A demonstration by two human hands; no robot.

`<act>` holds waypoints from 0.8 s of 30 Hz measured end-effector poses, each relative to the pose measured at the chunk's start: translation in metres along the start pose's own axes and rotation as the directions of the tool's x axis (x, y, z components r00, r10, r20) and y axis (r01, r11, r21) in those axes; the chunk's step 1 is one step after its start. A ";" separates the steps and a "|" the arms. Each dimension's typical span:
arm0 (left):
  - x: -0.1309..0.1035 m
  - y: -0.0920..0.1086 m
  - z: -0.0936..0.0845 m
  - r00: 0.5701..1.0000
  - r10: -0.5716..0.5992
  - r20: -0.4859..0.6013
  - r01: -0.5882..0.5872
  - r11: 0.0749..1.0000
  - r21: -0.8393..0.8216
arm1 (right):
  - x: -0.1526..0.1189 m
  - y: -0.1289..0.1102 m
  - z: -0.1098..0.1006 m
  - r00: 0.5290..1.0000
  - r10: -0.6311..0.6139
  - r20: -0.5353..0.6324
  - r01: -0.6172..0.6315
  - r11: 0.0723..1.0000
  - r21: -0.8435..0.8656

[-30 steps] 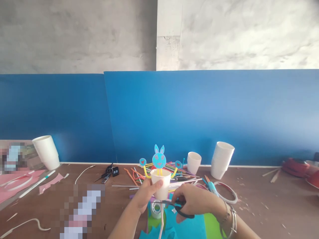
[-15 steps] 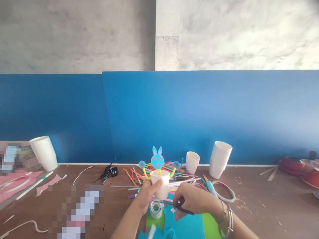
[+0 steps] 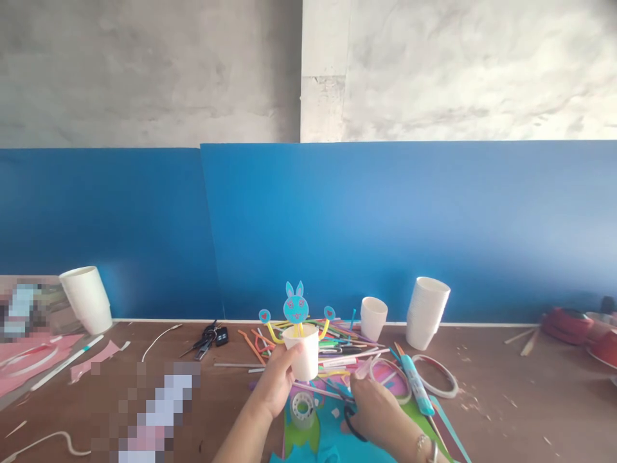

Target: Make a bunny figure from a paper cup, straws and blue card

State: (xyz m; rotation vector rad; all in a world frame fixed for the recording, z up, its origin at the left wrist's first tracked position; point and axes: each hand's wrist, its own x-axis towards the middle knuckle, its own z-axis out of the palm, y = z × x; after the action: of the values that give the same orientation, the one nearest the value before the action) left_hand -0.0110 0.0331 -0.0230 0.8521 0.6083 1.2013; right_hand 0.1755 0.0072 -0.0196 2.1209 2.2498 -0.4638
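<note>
My left hand (image 3: 276,386) grips a white paper cup (image 3: 308,357), thumb across its front and fingers behind. Out of the cup rises a blue paper rabbit face (image 3: 295,309) with two ears. Bent yellow straws (image 3: 324,330) reach out on both sides, each tipped with a blue disc bearing a red heart. Lower right, my right hand (image 3: 378,408) is closed on dark-handled scissors (image 3: 353,424), the blades pointing left toward the cup. Beneath the scissors lie blue paper sheets (image 3: 332,427). A tape roll (image 3: 303,421) sits between my hands.
Loose coloured straws and pens (image 3: 337,352) are spread behind the cup. A turquoise glue tube (image 3: 417,386) and a white ring of tape (image 3: 446,381) lie to the right. Stacked cups (image 3: 427,315) stand by the blue partition (image 3: 385,225). Keys (image 3: 208,337) lie left.
The cup has shifted slightly left in my left hand. My right hand has lowered with the scissors and moved a little right, uncovering pens and the glue tube.
</note>
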 end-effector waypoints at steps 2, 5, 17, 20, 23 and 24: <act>-0.001 -0.001 0.001 0.999 0.008 0.050 -0.010 0.999 0.034 | 0.001 -0.006 0.005 1.000 0.018 0.003 -0.018 1.000 -0.021; -0.001 -0.001 0.001 0.995 -0.003 0.097 -0.005 0.996 0.089 | -0.002 -0.009 0.006 1.000 0.029 0.006 -0.028 0.998 -0.050; -0.005 -0.011 -0.006 0.965 -0.140 0.223 0.115 0.986 0.121 | 0.024 0.014 -0.022 0.959 -0.160 -0.234 0.283 0.567 0.773; -0.006 -0.016 -0.005 0.939 -0.212 0.272 0.178 0.974 0.142 | 0.025 0.002 -0.032 0.926 -0.266 -0.267 0.316 0.165 0.934; -0.007 -0.021 -0.002 0.909 -0.260 0.325 0.213 0.962 0.172 | 0.019 -0.011 -0.034 0.900 -0.380 -0.215 0.251 0.049 0.967; -0.006 -0.022 -0.002 0.910 -0.253 0.329 0.208 0.964 0.166 | 0.017 -0.014 -0.034 0.902 -0.378 -0.206 0.240 0.043 0.970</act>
State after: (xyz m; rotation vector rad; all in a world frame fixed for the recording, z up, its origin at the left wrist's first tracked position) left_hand -0.0019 0.0246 -0.0426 1.0423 0.4829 0.7773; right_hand 0.1669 0.0311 0.0116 1.4867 2.5389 -2.7692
